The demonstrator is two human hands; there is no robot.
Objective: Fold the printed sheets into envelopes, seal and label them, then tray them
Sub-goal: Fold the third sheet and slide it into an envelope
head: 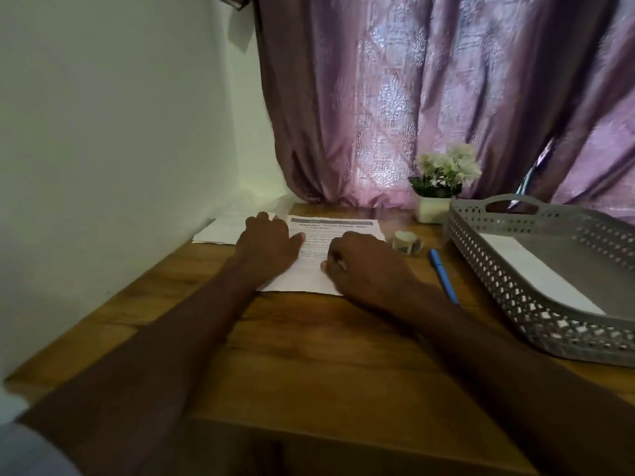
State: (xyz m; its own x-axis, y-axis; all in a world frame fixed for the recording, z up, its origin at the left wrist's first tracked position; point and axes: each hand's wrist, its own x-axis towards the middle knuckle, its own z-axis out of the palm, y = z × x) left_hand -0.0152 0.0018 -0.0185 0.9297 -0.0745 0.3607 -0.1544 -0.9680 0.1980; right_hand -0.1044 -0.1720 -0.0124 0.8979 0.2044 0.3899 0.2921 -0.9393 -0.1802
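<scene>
Our left hand (266, 243) presses flat, right hand (357, 266) curls on the thin, floppy printed sheet (311, 269); we'd lift its near edge.

On the white printed paper sheet (318, 255) lying on the brown wooden table, I can make out a bold heading, "Replace Toilet Paper Roll". The grey banner above it and the smaller lines below are too blurred for me to read.

A grey lattice-pierced tray (494, 269), blue pen (443, 274), mauve damask-patterned curtain (429, 97) and brown wood-grain table (326, 355).
</scene>
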